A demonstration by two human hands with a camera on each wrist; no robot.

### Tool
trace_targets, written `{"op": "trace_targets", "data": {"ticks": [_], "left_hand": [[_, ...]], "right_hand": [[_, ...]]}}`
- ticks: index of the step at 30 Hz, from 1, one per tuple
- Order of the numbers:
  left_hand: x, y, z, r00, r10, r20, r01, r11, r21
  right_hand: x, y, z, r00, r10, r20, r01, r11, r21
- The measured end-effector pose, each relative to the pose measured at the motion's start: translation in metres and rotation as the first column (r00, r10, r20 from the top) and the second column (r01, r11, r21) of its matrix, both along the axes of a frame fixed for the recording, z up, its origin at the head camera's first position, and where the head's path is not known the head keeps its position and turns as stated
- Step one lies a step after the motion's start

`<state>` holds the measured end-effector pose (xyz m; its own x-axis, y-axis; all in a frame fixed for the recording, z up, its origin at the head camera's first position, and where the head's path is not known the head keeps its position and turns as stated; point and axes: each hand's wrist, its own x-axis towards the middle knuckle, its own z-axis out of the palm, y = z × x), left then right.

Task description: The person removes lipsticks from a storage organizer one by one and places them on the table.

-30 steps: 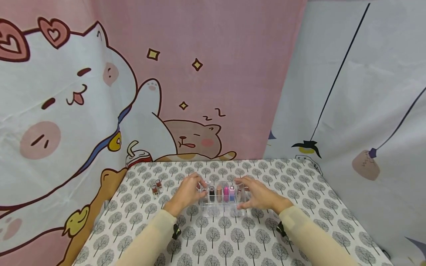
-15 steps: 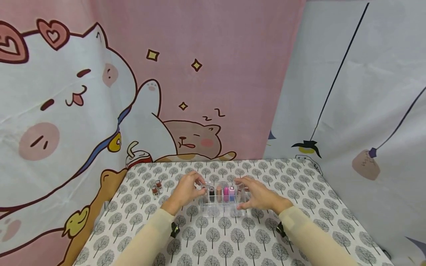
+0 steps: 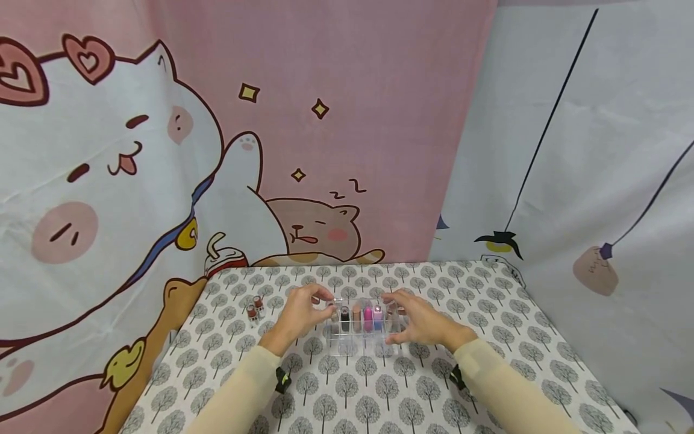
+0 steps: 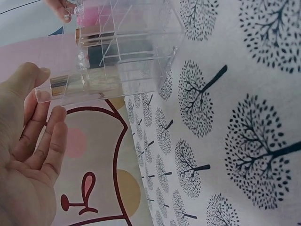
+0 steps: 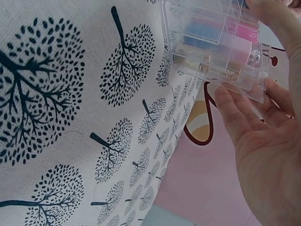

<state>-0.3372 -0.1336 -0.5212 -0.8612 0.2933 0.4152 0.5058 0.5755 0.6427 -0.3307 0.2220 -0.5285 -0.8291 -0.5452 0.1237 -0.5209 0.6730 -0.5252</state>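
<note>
Left grip [image 3: 297, 313], nearly closed, pinched clear-capped lipstick [image 4: 59, 85] at left-end slot [image 4: 106, 82] of clear organizer [image 3: 364, 346] on desk [image 3: 347, 401]; right grip [image 3: 422, 316], spread wide, held organizer's right end. A tilted lipstick could've snagged the slot wall.

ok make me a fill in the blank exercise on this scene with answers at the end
1. The tablecloth has a repeating print of ____.
2. Loose on it, left of the organizer, are ____ brown tubes.
3. The hand farther from these tubes is the person's ____ one.
4. In the organizer, the tube just left of the copper one is ____.
Missing words: trees; two; right; black.
</note>
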Motion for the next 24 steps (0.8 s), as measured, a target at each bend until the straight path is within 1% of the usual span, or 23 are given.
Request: {"op": "trace_targets", "data": {"ticks": [5, 8, 12, 18, 24], "left_hand": [[0.000, -0.002, -0.001, 0.999, 0.007, -0.049, -0.008, 1.000, -0.009], [0.000, -0.002, -0.001, 0.998, -0.001, -0.070, 0.002, 1.000, 0.006], [0.001, -0.001, 0.001, 0.996, -0.017, -0.082, 0.021, 0.999, 0.050], [0.003, 0.000, 0.005, 0.996, -0.015, -0.093, 0.026, 0.993, 0.115], [0.004, 0.000, 0.009, 0.993, -0.009, -0.119, 0.026, 0.989, 0.145]], "right_hand": [[0.001, -0.001, 0.001, 1.000, 0.003, 0.011, -0.003, 1.000, -0.004], [0.002, -0.001, 0.001, 1.000, 0.002, 0.012, -0.002, 1.000, -0.001], [0.002, -0.001, 0.001, 1.000, -0.002, 0.011, 0.002, 1.000, 0.004], [0.001, -0.001, 0.001, 1.000, 0.003, 0.004, -0.003, 1.000, 0.006], [0.001, -0.001, 0.002, 1.000, 0.000, 0.005, 0.000, 1.000, 0.002]]}}
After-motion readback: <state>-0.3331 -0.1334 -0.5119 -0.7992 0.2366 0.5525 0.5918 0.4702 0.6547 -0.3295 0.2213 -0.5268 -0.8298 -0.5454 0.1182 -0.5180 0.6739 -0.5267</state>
